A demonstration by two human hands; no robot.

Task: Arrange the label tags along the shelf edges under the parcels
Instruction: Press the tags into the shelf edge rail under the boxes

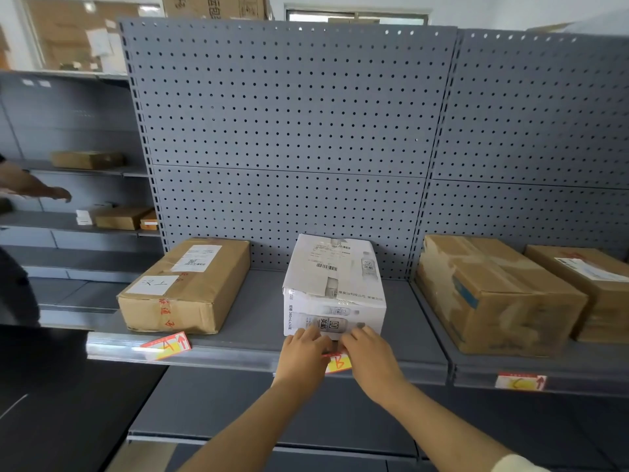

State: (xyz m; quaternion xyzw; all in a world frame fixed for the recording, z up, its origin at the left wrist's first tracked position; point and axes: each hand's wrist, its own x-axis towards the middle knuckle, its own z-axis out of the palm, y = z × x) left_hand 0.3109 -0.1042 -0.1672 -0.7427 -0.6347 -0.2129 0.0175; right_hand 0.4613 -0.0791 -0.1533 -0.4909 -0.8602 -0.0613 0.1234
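Hands [304, 352] [369, 356] are pinching tag B [338, 363] from both sides against the shelf's front edge [238, 357], just below the white parcel [335, 287], with tag A [166, 345] lying tilted toward the left end.

Both bare forearms reach forward and up, converging until the hands almost meet. The left hand [304, 352] is palm-down with its fingers [315, 335] curled forward, closed in a pinch. The right hand [369, 357], just beside it, mirrors this, fingers bent inward toward the left fingertips.
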